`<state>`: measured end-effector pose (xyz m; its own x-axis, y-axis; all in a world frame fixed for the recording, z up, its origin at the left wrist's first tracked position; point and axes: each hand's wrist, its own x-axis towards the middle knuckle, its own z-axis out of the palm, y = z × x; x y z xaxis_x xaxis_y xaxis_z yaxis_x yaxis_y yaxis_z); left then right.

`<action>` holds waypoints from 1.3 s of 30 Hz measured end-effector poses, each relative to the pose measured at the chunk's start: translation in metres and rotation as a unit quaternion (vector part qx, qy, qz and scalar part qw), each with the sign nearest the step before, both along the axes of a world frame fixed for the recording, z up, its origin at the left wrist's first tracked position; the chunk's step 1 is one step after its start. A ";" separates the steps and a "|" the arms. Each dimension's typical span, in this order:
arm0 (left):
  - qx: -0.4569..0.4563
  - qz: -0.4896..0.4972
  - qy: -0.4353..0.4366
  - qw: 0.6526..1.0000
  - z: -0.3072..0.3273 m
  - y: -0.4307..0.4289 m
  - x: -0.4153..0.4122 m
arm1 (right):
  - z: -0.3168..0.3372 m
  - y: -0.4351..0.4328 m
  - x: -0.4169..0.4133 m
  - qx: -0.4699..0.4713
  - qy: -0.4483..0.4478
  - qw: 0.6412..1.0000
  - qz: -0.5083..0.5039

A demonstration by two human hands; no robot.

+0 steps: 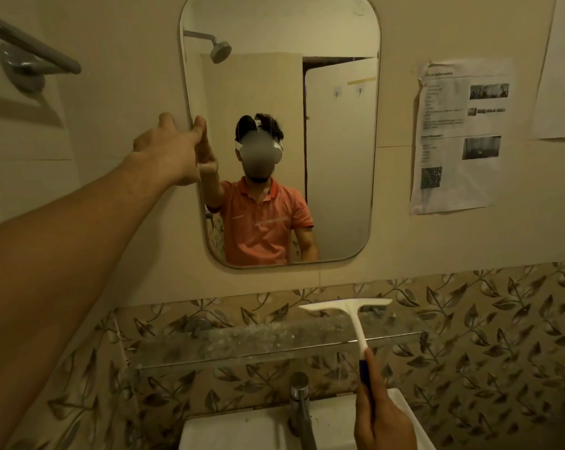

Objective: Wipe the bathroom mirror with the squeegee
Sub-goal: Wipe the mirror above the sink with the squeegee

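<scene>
**Bathroom mirror (339, 157) and squeegee (352, 311), head view.** The left hand (170, 151) is stretched out to the mirror's left edge. Its fingers (199, 124) are held nearly straight and released, with one tip laid on the glass at the rim and another on the wall just beside it. Nothing is grasped by this hand. The right hand (383, 417), low at the right, is closed round the squeegee's blue grip, with one digit laid along the handle. The squeegee is held upright with its white blade uppermost. It is seen in front of the glass shelf (242, 345), below the mirror and apart from it. A tap (299, 401) and basin (235, 430) are seen beneath the shelf. A printed sheet (459, 138) is fixed to the wall right of the mirror.
</scene>
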<state>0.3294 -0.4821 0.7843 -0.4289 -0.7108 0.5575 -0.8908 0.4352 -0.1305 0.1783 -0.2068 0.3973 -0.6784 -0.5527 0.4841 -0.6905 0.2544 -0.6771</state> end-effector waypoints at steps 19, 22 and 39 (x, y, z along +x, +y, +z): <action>0.003 -0.007 0.008 1.000 -0.001 -0.002 0.000 | 0.108 -0.086 0.011 -0.204 0.090 0.973 0.059; 0.003 -0.008 0.011 1.000 -0.002 -0.001 0.001 | 0.139 -0.114 0.012 -0.219 0.120 0.966 0.058; -0.031 -0.008 0.000 0.999 -0.004 -0.007 -0.001 | 0.132 -0.144 0.025 -0.131 0.188 0.973 -0.024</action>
<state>0.3283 -0.4895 0.7802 -0.4391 -0.6678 0.6010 -0.8842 0.4397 -0.1575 0.2038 -0.3510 0.5296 -0.4475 -0.3483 0.8236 -0.8938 0.1455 -0.4241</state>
